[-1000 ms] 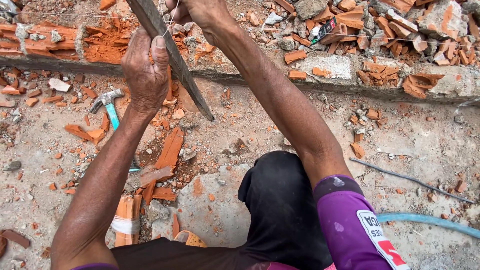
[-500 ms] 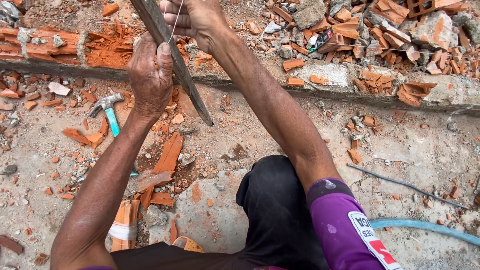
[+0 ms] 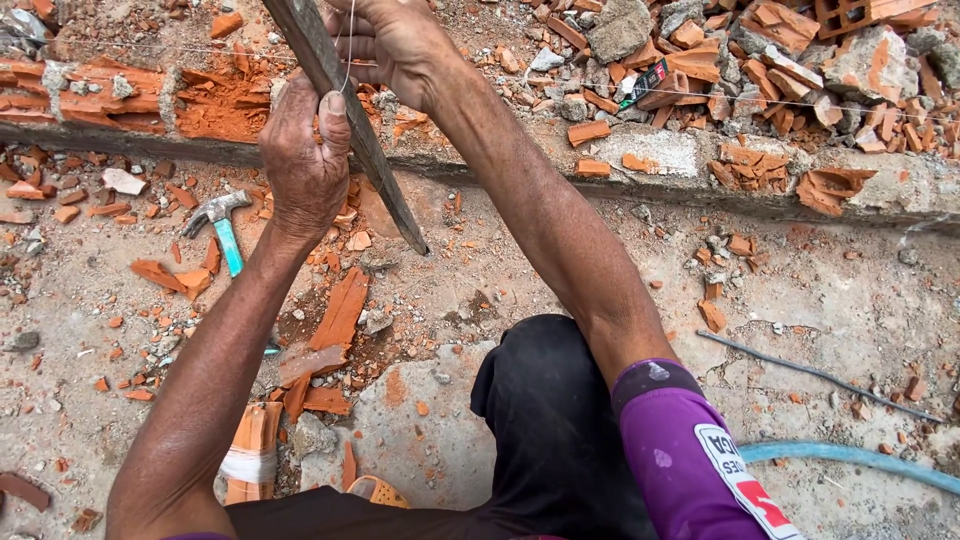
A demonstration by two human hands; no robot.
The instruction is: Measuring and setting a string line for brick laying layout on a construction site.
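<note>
My left hand (image 3: 305, 160) is closed around a long dark wooden stake (image 3: 372, 170) that slants down to a point near the base of the broken brick wall (image 3: 120, 95). A thin string (image 3: 348, 45) runs across the stake by my thumb. My right hand (image 3: 395, 40) grips the stake's upper part at the top edge of the view, fingers also pinching the string. A taut line stretches along the wall top. Below the stake lies a broken orange brick piece (image 3: 340, 310) on the ground.
A hammer with a teal handle (image 3: 225, 235) lies left on the rubble-strewn concrete. Brick fragments pile behind the low wall at upper right (image 3: 760, 50). A thin metal rod (image 3: 810, 375) and a blue hose (image 3: 850, 460) lie at right. My dark-trousered knee (image 3: 550, 420) is below.
Both hands and the stake sit slightly higher and more to the right in view; my left thumb has shifted on the stake. Grip unchanged.
</note>
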